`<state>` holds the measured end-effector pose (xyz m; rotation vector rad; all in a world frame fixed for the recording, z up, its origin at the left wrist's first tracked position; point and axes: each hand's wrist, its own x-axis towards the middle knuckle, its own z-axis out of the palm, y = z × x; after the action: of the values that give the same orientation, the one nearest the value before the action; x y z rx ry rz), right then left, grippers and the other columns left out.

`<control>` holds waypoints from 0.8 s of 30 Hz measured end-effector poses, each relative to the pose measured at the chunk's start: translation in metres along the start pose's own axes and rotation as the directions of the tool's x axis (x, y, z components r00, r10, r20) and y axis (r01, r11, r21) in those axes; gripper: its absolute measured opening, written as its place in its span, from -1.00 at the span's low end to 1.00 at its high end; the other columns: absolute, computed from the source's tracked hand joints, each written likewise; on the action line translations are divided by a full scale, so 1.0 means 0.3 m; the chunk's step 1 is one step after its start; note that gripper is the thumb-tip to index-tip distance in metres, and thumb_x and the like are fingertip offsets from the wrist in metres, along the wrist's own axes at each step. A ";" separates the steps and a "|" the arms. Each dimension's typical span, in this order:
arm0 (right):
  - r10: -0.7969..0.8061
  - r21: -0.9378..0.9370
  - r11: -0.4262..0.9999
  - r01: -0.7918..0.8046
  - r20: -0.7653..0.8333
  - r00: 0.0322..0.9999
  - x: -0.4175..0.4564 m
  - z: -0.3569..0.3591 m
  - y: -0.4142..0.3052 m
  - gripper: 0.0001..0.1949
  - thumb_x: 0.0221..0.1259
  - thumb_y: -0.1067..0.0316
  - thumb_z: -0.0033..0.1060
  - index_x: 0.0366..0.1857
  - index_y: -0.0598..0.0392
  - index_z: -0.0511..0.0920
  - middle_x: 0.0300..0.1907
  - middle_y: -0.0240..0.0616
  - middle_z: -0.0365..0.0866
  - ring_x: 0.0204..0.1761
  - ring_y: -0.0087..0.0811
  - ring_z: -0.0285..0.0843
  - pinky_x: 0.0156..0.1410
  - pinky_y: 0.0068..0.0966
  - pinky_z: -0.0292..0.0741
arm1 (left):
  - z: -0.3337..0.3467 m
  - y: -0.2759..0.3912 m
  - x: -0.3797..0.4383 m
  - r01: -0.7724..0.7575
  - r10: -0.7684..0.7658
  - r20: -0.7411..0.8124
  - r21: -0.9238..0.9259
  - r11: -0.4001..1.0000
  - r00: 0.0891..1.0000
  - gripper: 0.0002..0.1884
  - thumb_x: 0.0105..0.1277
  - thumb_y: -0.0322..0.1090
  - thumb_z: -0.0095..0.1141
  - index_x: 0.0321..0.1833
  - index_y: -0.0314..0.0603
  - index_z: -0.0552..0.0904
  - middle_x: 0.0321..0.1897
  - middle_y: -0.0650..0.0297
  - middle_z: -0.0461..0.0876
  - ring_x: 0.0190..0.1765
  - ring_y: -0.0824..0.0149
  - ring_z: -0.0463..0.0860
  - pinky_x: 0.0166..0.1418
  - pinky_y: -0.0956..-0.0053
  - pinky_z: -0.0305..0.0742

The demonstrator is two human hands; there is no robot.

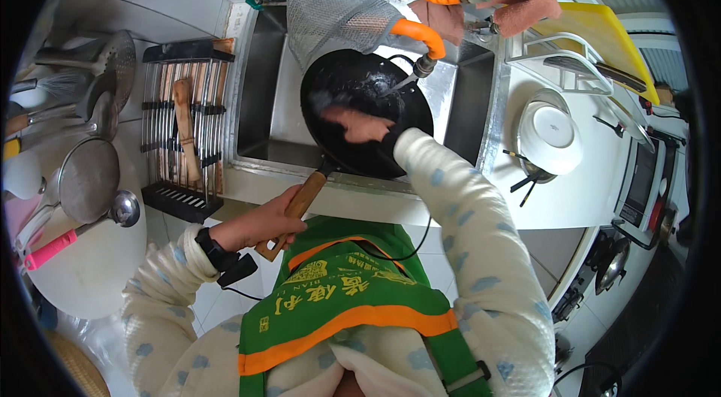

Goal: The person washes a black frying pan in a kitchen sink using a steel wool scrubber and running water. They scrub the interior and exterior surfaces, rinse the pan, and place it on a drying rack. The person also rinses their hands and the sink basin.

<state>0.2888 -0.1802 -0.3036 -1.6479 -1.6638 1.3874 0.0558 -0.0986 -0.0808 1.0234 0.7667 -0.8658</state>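
Note:
A black wok (360,81) rests over the stainless steel sink (281,109), tilted, with its wooden handle (307,194) reaching over the front edge. My left hand (270,219) grips that handle. Inside the wok, my right hand (357,124) is low against the inner wall and blurred; whether its fingers hold anything is not visible. Water streams from the metal nozzle (423,66) of an orange hose (419,36) into the wok, right of my fingers. A grey mesh (343,14) hangs around the hose behind the wok.
Left of the sink stands a rack (183,121) with a wooden-handled tool; ladles and a round strainer (89,169) hang beyond. On the right counter sit an upturned white bowl (549,138), black chopsticks (526,183), a white rack (563,59) and a yellow cutting board (608,47).

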 end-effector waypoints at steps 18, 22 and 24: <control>0.460 0.728 0.617 -0.299 -0.024 0.888 0.206 -0.037 -0.188 -0.26 -0.02 0.56 -0.05 0.41 0.12 0.10 0.24 0.16 0.35 0.30 0.04 0.26 0.32 -0.26 0.28 | 0.006 -0.134 0.031 -0.073 0.075 0.009 -0.102 0.992 0.997 -0.19 0.25 -0.47 0.06 0.49 -0.04 -0.09 -0.38 0.29 0.41 -0.49 0.50 0.48 -0.42 0.56 0.48; 0.148 0.232 0.959 -0.163 0.084 0.985 -0.136 0.111 -0.174 -0.33 0.07 0.48 -0.16 0.41 0.08 0.15 0.44 0.01 0.09 0.49 -0.10 -0.01 0.53 -0.38 0.01 | -0.003 -0.121 0.024 -0.047 0.051 0.031 -0.116 0.992 0.998 -0.20 0.24 -0.48 0.07 0.48 -0.01 -0.07 -0.40 0.31 0.38 -0.49 0.50 0.46 -0.43 0.55 0.47; 0.170 -0.103 0.983 -0.150 0.235 0.957 -0.260 0.049 -0.040 -0.42 0.07 0.39 -0.10 0.31 0.01 0.35 0.35 -0.03 0.28 0.41 -0.11 0.17 0.50 -0.33 0.11 | -0.008 -0.110 0.015 -0.043 0.046 0.019 -0.131 0.991 0.999 -0.20 0.24 -0.48 0.07 0.48 -0.01 -0.07 -0.40 0.31 0.37 -0.49 0.49 0.46 -0.44 0.55 0.47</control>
<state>0.2869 -0.2546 -0.2730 -1.7518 -1.7766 1.6781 0.0285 -0.1062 -0.0983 0.9107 0.7689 -0.7776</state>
